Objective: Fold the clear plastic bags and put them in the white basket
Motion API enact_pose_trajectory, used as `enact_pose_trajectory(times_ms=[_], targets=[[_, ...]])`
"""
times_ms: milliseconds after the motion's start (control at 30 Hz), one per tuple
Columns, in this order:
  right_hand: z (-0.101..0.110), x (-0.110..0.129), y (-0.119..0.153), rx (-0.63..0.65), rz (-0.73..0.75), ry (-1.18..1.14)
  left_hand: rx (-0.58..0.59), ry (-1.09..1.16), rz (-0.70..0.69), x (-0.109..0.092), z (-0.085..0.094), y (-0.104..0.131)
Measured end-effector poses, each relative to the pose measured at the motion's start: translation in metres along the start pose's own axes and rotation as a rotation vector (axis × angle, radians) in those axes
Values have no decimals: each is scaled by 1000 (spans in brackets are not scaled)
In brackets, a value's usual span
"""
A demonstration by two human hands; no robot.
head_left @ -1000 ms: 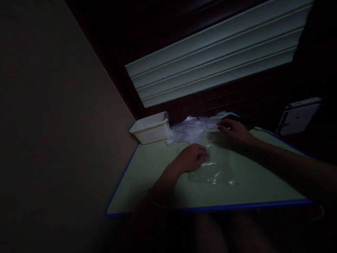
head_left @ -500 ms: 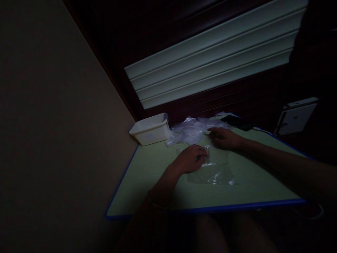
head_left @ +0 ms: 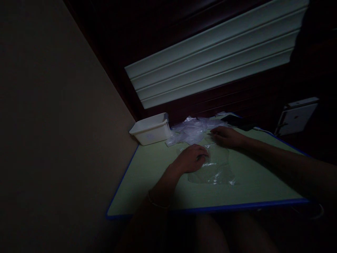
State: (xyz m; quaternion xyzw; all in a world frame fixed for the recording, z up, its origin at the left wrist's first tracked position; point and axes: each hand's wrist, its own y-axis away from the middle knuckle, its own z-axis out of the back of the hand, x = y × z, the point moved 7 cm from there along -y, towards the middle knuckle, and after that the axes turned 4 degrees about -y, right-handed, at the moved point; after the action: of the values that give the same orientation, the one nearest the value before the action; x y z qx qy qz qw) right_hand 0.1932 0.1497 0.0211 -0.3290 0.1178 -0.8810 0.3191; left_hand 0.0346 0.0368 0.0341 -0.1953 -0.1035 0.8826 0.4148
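Note:
A clear plastic bag [head_left: 216, 172] lies flat on the pale green table, its lower edge catching bright glints. My left hand [head_left: 192, 158] rests on its upper left part, fingers curled and closed on the film. Farther back and to the right, my right hand [head_left: 225, 136] is closed at the bag's far edge, fingers and thumb drawn together. Dim light makes the film between the fingers hard to see. Just beyond both hands is a heap of crumpled clear plastic bags [head_left: 191, 130].
A white plastic bin [head_left: 152, 135] stands at the table's back left corner by the wall. A dark object [head_left: 238, 122] lies at the back right. The table [head_left: 147, 182] has a blue edge. A white box-like item [head_left: 297, 117] is beyond the right side.
My right hand has shifted slightly to the right, its fingers drawn in more. My left hand and the bag stay almost where they were.

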Motion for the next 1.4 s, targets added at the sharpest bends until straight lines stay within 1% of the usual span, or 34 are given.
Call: enact_pose_trajectory(times_ms=[133, 200, 300, 400, 467, 533, 600, 667, 767, 933, 1000, 1067, 1200, 1300, 1333, 1400], targets=[[-11, 3, -5, 68, 127, 142, 1, -2, 8, 0, 0, 0], [-14, 5, -6, 79, 153, 165, -2, -1, 5, 0, 0, 0], [-13, 5, -5, 61, 115, 146, -13, 1, -2, -1, 1, 0], [-9, 11, -3, 42, 84, 111, -10, 1, 2, -1, 2, 0], [-4, 16, 0, 26, 41, 48, -3, 2, 8, -1, 2, 0], [5, 19, 3, -7, -44, -40, 0, 2, 14, -1, 2, 0], [12, 27, 7, -26, -53, -89, -2, 1, 16, -1, 1, 0], [16, 35, 10, -9, -34, -96, -6, -4, 11, -1, 1, 0], [15, 41, 15, 51, -34, -144, -5, -14, 9, 0, 0, 1], [8, 38, 19, 133, -110, -380, 4, -16, 9, -1, 0, 1], [6, 37, 20, 162, -124, -441, 5, -19, 14, 0, 0, 1], [6, 36, 19, 176, -126, -446, 9, -25, 19, 1, 0, 1], [9, 35, 18, 172, -107, -367, 4, -44, 27, 1, -1, 1], [9, 34, 18, 195, -109, -346, 5, -57, 32, 1, 0, 2], [10, 33, 18, 192, -118, -342, 9, -57, 29, 0, 0, 2], [17, 31, 16, 141, -120, -304, 7, -51, 22, -2, 1, 1]])
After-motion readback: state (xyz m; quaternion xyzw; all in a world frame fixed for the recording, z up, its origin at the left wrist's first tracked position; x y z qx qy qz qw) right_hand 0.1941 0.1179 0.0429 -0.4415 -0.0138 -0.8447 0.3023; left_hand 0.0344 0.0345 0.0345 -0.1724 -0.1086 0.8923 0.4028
